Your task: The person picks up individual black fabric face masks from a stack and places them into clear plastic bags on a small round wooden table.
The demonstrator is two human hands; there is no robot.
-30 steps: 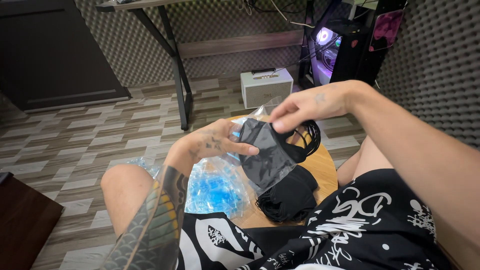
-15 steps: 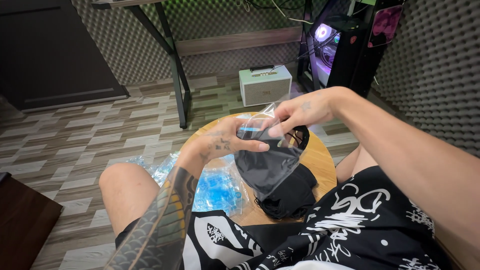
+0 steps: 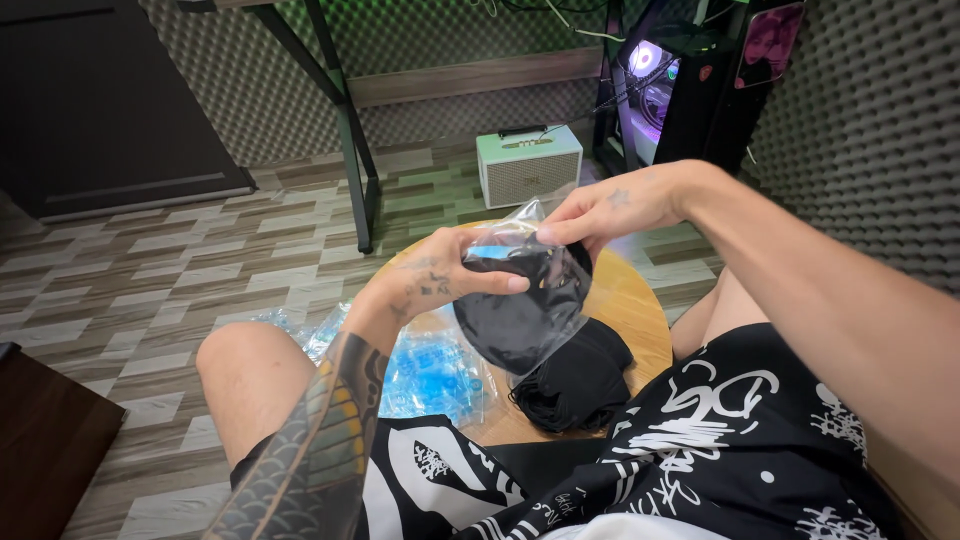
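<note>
Closest in, the person's lap fills the lower edge: black shorts with white print (image 3: 700,440) and a bare knee (image 3: 250,370) to the left. Just beyond, a pile of black face masks (image 3: 575,385) lies on a small round wooden table (image 3: 635,305), and beside it on the left sits a heap of clear bags with blue print (image 3: 435,370). Above the table both hands hold one clear plastic bag (image 3: 520,315) with a black mask inside it. The left hand (image 3: 440,280), tattooed down the forearm, has its fingers closed on the bag's left edge, thumb pressed across the front. The right hand (image 3: 610,205) pinches the bag's top edge between thumb and fingertips. Farther back on the patterned tile floor stands a pale boxy speaker (image 3: 528,165), near a dark metal desk leg (image 3: 350,130), and a lit computer tower (image 3: 665,85) stands against the foam-padded wall.
</note>
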